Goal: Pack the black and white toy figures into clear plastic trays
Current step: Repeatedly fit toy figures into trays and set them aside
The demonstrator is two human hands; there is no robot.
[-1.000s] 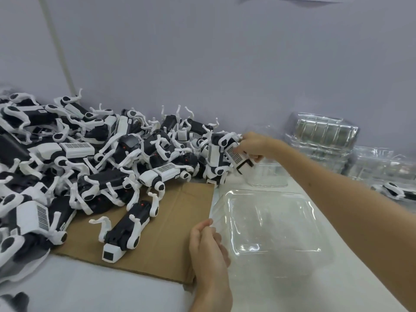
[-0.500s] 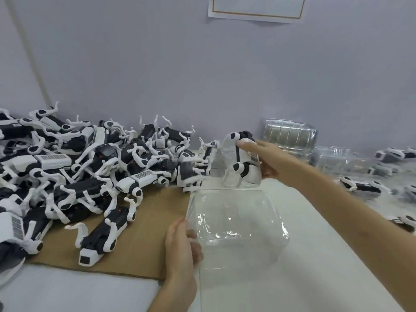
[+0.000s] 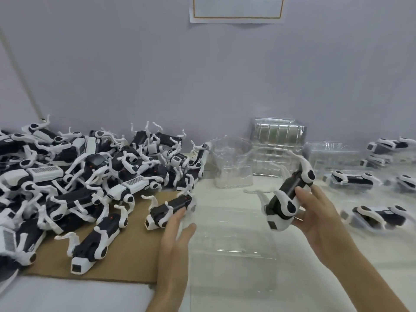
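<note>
Gripping the black and white four-legged plastic toy figure (image 3: pixel 289 193) round its thick black body, the right hand (image 3: pixel 319 221) is holding it tilted just above the clear thin-walled plastic tray (image 3: pixel 234 251), which is lying on the white counter (image 3: pixel 227 197). The left hand (image 3: pixel 177 233) is resting with fingers straight at the tray's left rim, grasping nothing I can make out. The figure is probably feeling light and rigid. Its thin curved white legs are looking easy to snap or snag, so the body is the safer hold.
</note>
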